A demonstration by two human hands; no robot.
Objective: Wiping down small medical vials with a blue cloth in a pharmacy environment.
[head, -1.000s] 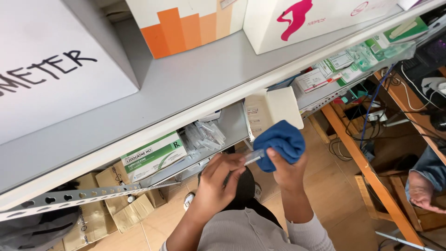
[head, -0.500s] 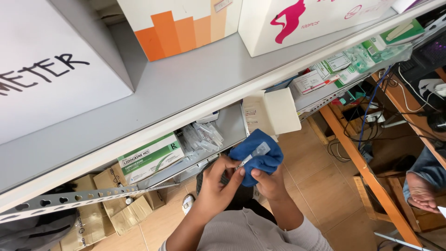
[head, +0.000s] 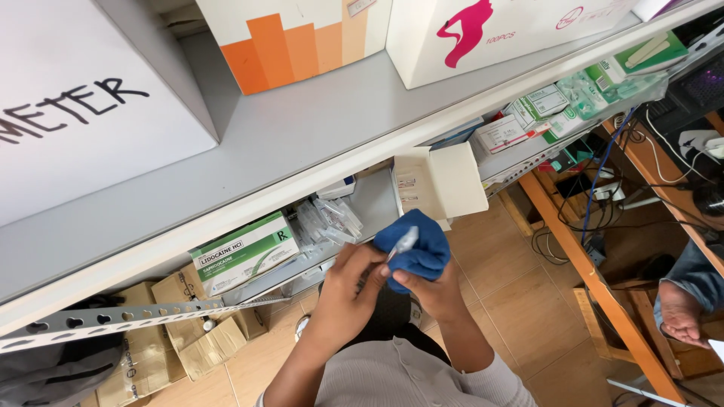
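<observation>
My right hand [head: 431, 290] grips a bunched blue cloth [head: 419, 247] in front of a grey shelf. A small clear wrapped item [head: 403, 242], shaped like a little tube, lies against the cloth. My left hand [head: 348, 283] touches the lower end of that item and the cloth from the left. Both hands meet just below an open white carton [head: 440, 183] on the lower shelf.
A green-and-white medicine box [head: 243, 252] and loose clear packets [head: 329, 220] sit on the lower shelf. Large white and orange boxes [head: 298, 34] stand on the grey upper shelf [head: 317, 124]. Brown cartons [head: 181, 335] lie on the tiled floor. Another person's foot [head: 682, 313] is at right by a wooden frame [head: 596, 283].
The cloth has come down and left from its raised position. My hands have closed in together around it, and the small clear item now rests on top of the cloth.
</observation>
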